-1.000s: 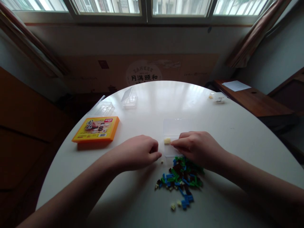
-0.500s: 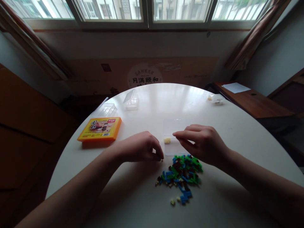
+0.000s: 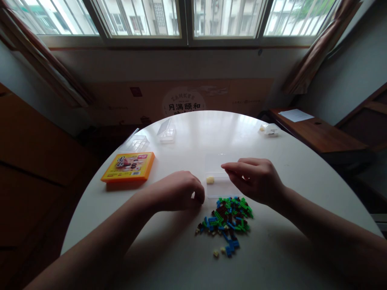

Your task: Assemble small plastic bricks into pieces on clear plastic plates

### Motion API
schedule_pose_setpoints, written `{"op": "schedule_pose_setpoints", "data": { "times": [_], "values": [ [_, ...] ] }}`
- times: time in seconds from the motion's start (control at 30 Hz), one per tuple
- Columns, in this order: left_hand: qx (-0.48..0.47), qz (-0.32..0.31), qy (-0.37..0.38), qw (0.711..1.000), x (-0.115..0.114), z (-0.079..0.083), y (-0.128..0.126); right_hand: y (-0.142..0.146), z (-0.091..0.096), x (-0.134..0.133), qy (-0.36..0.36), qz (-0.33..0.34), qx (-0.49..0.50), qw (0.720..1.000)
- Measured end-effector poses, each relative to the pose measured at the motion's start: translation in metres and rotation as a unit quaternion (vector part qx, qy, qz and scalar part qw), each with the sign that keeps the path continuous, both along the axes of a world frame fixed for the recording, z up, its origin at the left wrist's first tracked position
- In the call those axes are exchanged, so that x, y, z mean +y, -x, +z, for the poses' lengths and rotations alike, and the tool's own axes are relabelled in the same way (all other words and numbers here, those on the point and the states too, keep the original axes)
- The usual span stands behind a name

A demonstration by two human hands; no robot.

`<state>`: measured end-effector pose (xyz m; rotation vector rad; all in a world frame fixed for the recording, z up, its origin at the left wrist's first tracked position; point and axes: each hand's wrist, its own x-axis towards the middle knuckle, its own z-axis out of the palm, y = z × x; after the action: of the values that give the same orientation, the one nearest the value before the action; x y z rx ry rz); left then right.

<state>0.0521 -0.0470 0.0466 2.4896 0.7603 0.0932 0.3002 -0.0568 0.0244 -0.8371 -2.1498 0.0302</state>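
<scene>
My left hand (image 3: 184, 191) rests low on the table with its fingers curled down and pinched. Whatever lies under those fingertips is hidden. Over the right part of an open clear plastic box (image 3: 220, 191) hovers my right hand (image 3: 255, 177), thumb and fingers drawn together; anything between them is too small to make out. A pale yellow block (image 3: 210, 180) sits at the left inside the box. Just in front lies a heap of small green, blue, brown and cream toy bricks (image 3: 226, 215), with a few loose cream bricks (image 3: 215, 254) nearest me.
An orange-and-yellow game box (image 3: 128, 167) lies at the left of the round white table (image 3: 169, 257). Behind it stand two clear plastic cases (image 3: 137, 143) (image 3: 167, 135). A small clear plastic bag (image 3: 270, 129) is at the far right, near a wooden desk (image 3: 326, 133).
The view has tilted up slightly. A small pale piece at my left fingertips is now out of sight as those fingers curl downward. My right hand stays over the box, its pinch slightly tighter.
</scene>
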Motion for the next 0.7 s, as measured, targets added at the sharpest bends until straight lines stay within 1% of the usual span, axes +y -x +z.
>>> {"op": "schedule_pose_setpoints", "data": {
  "times": [0.13, 0.27, 0.47, 0.7],
  "values": [
    [0.004, 0.006, 0.003, 1.000, 0.0001, 0.0022, 0.0000, -0.0021, 0.0027, 0.0012, -0.010, -0.006, 0.007, 1.000],
    [-0.006, 0.010, -0.002, 1.000, 0.0007, -0.0002, 0.0005, -0.0041, 0.0052, 0.0022, -0.014, -0.011, 0.007, 1.000],
    [0.005, 0.005, -0.014, 1.000, 0.0016, -0.0012, 0.0022, -0.0036, 0.0056, 0.0023, -0.022, -0.005, 0.003, 1.000],
    [0.022, 0.021, -0.032, 0.999, 0.0048, -0.0001, 0.0056, -0.0039, 0.0044, 0.0028, -0.021, 0.006, -0.009, 1.000]
  ]
}}
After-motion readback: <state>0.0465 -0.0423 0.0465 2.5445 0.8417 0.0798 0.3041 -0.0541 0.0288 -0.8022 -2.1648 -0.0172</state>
